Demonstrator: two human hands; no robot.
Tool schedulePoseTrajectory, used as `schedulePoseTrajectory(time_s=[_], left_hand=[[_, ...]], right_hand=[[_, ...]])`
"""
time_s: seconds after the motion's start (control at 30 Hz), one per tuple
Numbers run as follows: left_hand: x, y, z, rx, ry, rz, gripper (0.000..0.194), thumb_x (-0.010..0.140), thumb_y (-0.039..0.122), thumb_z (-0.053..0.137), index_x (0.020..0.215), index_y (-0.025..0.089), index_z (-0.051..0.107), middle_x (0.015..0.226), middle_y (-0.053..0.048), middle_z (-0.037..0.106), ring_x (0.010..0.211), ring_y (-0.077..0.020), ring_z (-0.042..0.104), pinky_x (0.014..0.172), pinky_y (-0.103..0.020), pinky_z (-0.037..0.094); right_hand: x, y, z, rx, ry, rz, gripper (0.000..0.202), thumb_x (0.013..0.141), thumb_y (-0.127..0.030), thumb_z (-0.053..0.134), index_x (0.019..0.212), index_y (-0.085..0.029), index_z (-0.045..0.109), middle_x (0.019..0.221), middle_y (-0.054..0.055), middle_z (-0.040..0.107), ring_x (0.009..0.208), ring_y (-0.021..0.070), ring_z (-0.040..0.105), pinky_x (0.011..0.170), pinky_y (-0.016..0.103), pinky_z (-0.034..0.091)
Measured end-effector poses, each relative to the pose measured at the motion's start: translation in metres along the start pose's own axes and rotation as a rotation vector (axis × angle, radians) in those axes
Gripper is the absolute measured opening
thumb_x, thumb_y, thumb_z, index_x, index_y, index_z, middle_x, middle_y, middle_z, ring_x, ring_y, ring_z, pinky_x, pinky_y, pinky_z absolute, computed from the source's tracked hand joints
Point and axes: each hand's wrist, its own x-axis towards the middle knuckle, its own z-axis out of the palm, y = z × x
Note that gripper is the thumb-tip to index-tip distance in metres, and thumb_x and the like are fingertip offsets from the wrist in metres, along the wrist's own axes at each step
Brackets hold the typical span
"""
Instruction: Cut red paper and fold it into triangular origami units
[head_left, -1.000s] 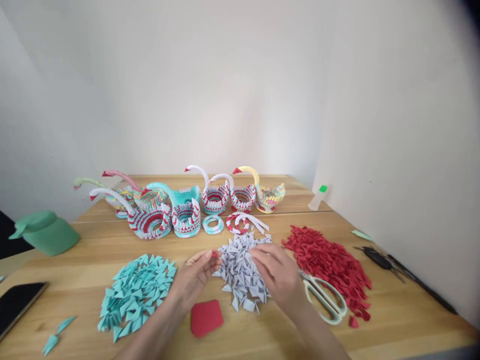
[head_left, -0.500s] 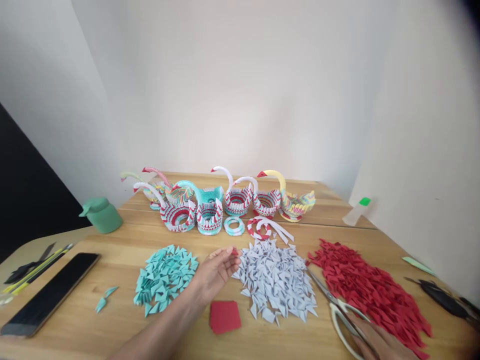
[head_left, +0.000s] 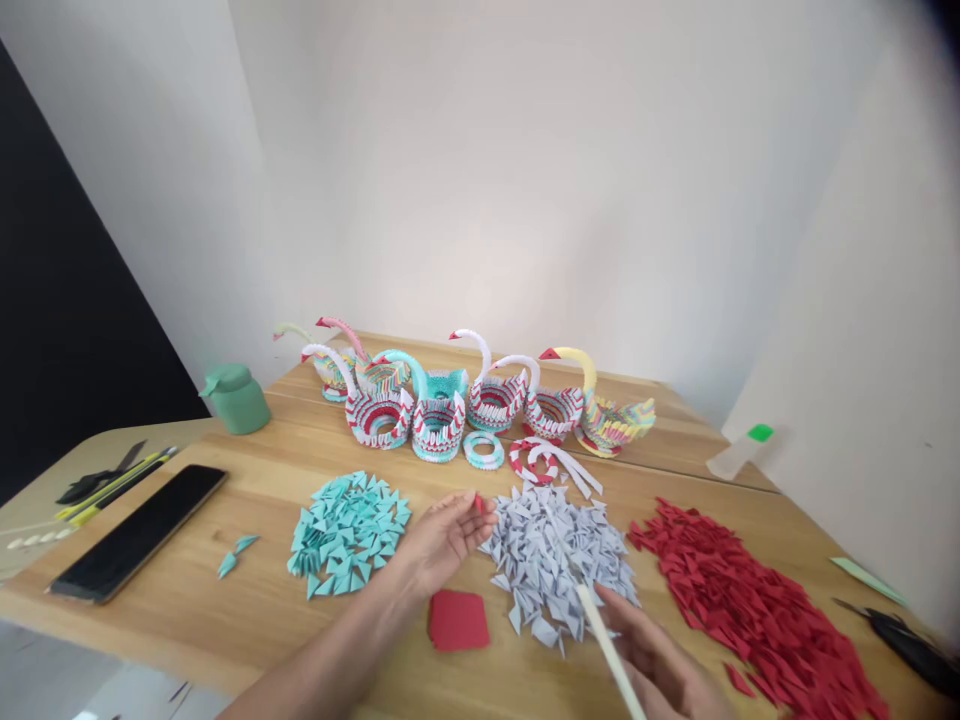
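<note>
My left hand (head_left: 450, 540) is over the middle of the table, its fingertips pinched on a small folded red paper piece (head_left: 479, 504). Closed around white-handled scissors (head_left: 606, 640), my right hand (head_left: 651, 655) is at the lower right. The scissors are seen edge-on, with their blades pointing away over a pile of pale grey-lilac folded paper triangles (head_left: 559, 560). Below my left hand lies a stack of red paper squares (head_left: 458, 620). A pile of teal triangles (head_left: 349, 530) sits left of that hand, and a long heap of red triangles (head_left: 757, 590) lies to the right.
Several folded-paper swans (head_left: 439, 425) stand in rows behind, with a teal-and-white paper ring (head_left: 483, 450) and a red-and-white ring (head_left: 533, 461) before them. A phone (head_left: 139, 530), green container (head_left: 236, 400), small bottle (head_left: 739, 455) and black-handled tool (head_left: 907, 640) are at the sides.
My right hand has lifted the scissors off the table and carried them left, turning them edge-on. My left hand keeps its pinch on the red piece. The whole view has shifted slightly.
</note>
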Motion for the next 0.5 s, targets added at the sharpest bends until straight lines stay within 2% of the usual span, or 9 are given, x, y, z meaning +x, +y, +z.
schedulePoseTrajectory(time_s=[0.07,0.17,0.33,0.5], left_hand=[[-0.001,0.001,-0.001,0.029,-0.030,0.025,0.019,0.076,0.026,0.076,0.079,0.012,0.064,0.081,-0.007,0.072,0.073,-0.0156,0.069,0.068,-0.024,0.053],[-0.003,0.003,0.000,0.061,-0.082,0.059,0.025,0.074,0.031,0.078,0.078,0.011,0.065,0.078,-0.006,0.070,0.066,-0.0121,0.066,0.062,-0.021,0.049],[-0.003,0.003,0.002,0.022,-0.127,0.086,0.022,0.074,0.029,0.078,0.078,0.011,0.066,0.076,-0.004,0.068,0.065,-0.0103,0.064,0.066,-0.021,0.049],[-0.004,0.002,0.005,0.041,-0.112,0.095,0.024,0.071,0.030,0.080,0.076,0.012,0.065,0.072,-0.003,0.067,0.065,-0.0115,0.063,0.067,-0.023,0.048]], right_hand=[[0.005,-0.007,0.021,0.028,-0.028,-0.029,0.053,0.079,-0.053,0.065,0.120,-0.020,0.068,0.119,0.015,0.069,0.106,0.0269,0.067,0.087,0.029,0.055],[0.010,-0.008,0.038,0.018,-0.084,-0.065,0.051,0.078,-0.052,0.066,0.119,-0.021,0.069,0.123,0.013,0.066,0.111,0.0277,0.065,0.089,0.029,0.054],[0.015,-0.005,0.046,0.043,-0.124,-0.082,0.049,0.075,-0.054,0.067,0.112,-0.021,0.073,0.114,0.014,0.071,0.103,0.0287,0.069,0.086,0.032,0.056],[0.020,-0.010,0.047,0.132,-0.200,-0.002,0.049,0.072,-0.050,0.073,0.112,-0.022,0.072,0.110,0.015,0.072,0.100,0.0309,0.070,0.084,0.037,0.057]])
